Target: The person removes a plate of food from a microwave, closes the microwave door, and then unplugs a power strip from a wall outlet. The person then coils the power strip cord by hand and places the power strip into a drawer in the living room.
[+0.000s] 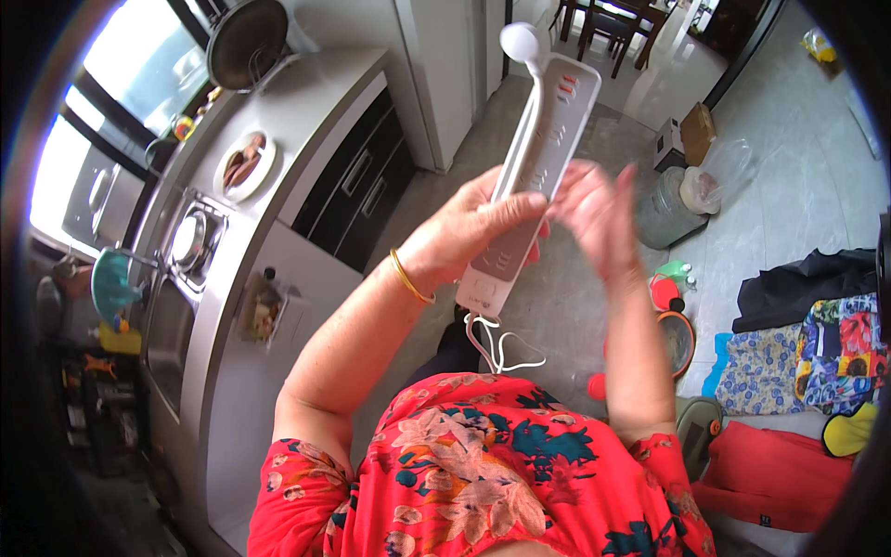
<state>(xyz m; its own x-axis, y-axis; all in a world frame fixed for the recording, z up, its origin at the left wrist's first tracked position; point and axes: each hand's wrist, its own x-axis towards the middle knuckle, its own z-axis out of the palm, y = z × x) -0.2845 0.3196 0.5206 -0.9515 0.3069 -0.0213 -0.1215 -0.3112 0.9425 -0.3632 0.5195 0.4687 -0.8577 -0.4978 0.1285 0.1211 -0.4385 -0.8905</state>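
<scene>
My left hand (480, 219) grips the lower half of a long white and grey power strip (557, 132), its thumb lying across the face with the sockets. The strip slants upward, away from me. A white lamp-like piece with a round head (521, 43) and a bendy neck runs along its left edge at the top. White cable (505, 348) hangs in loops below the strip's lower end. My right hand (595, 209), blurred, is beside the strip's right edge with its fingers spread in part; whether its fingertips touch the strip cannot be told.
On the left, a counter (334, 83) holds an oval plate (245, 167) of food, a gas burner (191, 240) and a sink (170, 341). A bin (668, 209) and cardboard box (698, 134) stand right. Folded cloths (759, 369) and a red garment (773, 473) lie lower right.
</scene>
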